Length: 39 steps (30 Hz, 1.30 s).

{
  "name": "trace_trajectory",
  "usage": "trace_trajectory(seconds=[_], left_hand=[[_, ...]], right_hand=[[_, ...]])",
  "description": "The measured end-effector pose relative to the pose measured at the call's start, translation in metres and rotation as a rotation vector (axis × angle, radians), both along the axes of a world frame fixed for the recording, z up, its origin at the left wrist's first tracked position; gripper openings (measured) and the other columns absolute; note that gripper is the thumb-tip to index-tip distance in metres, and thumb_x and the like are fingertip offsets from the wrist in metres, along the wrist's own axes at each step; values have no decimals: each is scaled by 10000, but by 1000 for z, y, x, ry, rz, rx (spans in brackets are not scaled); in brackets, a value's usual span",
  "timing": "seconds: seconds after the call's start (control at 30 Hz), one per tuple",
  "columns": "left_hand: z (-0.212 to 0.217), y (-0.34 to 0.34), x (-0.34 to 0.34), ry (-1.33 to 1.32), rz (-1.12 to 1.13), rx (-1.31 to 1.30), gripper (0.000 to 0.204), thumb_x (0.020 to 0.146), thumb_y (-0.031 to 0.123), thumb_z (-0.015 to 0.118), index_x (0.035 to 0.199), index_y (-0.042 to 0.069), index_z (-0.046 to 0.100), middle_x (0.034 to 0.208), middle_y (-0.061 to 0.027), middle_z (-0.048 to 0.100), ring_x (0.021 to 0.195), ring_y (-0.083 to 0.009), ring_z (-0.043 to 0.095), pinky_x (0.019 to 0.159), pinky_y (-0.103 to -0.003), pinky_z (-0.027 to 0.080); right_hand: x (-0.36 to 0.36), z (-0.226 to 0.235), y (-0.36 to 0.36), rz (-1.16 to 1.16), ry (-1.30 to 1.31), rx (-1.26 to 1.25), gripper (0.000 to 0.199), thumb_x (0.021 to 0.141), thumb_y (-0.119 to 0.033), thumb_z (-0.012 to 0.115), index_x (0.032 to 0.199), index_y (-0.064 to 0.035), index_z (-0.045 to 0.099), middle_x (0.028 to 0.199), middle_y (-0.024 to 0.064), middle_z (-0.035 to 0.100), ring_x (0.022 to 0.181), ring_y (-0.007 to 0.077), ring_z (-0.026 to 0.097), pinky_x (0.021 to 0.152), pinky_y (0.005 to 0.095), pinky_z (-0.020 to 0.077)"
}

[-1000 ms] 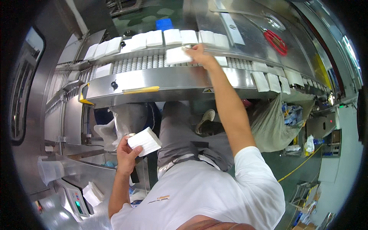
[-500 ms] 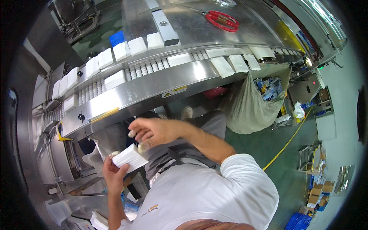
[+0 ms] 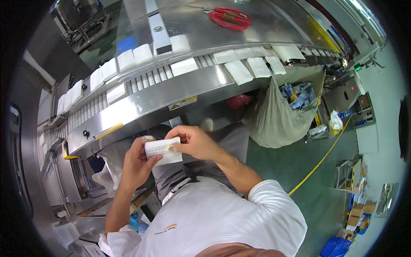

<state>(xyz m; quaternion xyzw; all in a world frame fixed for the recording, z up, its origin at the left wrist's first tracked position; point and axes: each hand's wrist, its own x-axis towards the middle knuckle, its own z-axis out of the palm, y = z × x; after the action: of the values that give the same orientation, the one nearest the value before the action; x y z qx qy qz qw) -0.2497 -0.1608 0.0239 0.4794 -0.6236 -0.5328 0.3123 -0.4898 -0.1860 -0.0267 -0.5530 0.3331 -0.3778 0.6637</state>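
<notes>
Left hand (image 3: 136,165) – grip clamped on the white packet (image 3: 162,150) from below-left | right hand (image 3: 198,142) – fingers pinched on the packet's right edge | packet held between both grips, at chest height | beyond the grips: steel conveyor (image 3: 141,105) carrying white packets; red scissors (image 3: 229,18) further off.

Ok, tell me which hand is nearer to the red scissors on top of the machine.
Right. The right hand holds the white packet on the side toward the red scissors; the left hand grips the packet's far side, lower down.
</notes>
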Motion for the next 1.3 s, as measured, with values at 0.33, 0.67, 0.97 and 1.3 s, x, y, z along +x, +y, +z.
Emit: trace_trajectory(seconds=[0.33, 0.67, 0.97, 1.3], left_hand=[[-3, -60, -66, 21, -118, -134, 455, 938, -14, 702, 1333, 5, 476, 1113, -112, 696, 989, -132, 670, 835, -281, 551], [4, -180, -171, 174, -100, -122, 463, 911, 86, 765, 1304, 7, 533, 1126, -130, 708, 1002, -180, 676, 813, -326, 563], [-37, -247, -211, 167, -211, -19, 426, 929, 96, 755, 1290, 9, 546, 1110, -118, 691, 968, -210, 696, 760, -344, 605], [-30, -253, -220, 118, -233, 18, 448, 930, 113, 755, 1311, -2, 550, 1132, -134, 680, 975, -218, 693, 754, -350, 608]], right_hand=[[-46, -6, 0, -399, -111, -49, 434, 908, -47, 767, 1286, 13, 563, 1159, 111, 688, 1043, 147, 664, 890, 300, 547], [-102, -3, -58, -848, -211, -98, 301, 991, -112, 685, 1212, 69, 590, 977, 120, 721, 841, 146, 717, 704, 293, 612], [-199, -23, -75, -1065, 182, 115, 491, 1012, -420, 631, 995, 70, 605, 804, 127, 684, 598, 172, 701, 495, 276, 566], [-196, -24, -105, -1138, 100, 113, 420, 963, -354, 736, 806, 21, 633, 660, 71, 642, 488, 112, 570, 412, 264, 442]])
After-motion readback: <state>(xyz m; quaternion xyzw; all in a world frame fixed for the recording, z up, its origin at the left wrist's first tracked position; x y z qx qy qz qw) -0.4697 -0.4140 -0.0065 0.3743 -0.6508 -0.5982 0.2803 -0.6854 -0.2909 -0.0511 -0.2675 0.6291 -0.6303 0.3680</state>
